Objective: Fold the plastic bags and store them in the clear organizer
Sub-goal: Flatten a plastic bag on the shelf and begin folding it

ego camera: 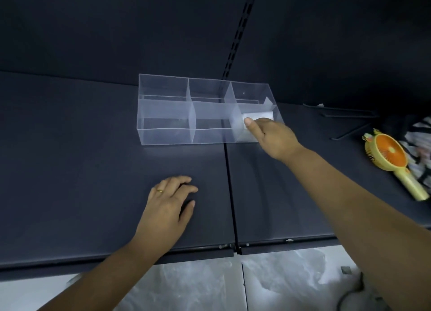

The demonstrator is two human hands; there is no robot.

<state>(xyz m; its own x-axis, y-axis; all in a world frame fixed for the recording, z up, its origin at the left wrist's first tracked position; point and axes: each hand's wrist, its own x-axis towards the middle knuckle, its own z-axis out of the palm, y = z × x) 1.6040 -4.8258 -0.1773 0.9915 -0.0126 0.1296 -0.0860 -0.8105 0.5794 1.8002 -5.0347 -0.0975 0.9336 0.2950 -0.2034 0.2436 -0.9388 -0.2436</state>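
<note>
A clear organizer [168,124] with several compartments stands on the dark shelf, a little beyond the middle. A folded white plastic bag [258,116] sits in its front right compartment. My right hand [270,133] reaches into that compartment, thumb on top of the bag and fingers curled round it behind the clear wall. A small white folded corner [267,101] pokes up in the back right compartment. My left hand [170,201] rests flat on the shelf in front of the organizer, fingers relaxed, holding nothing.
A yellow and orange hand-held fan [391,159] lies at the right, next to patterned fabric [419,142]. Black metal rods [345,114] lie behind it. A seam [231,194] splits the shelf. The shelf's front edge [163,257] is near me, pale floor below.
</note>
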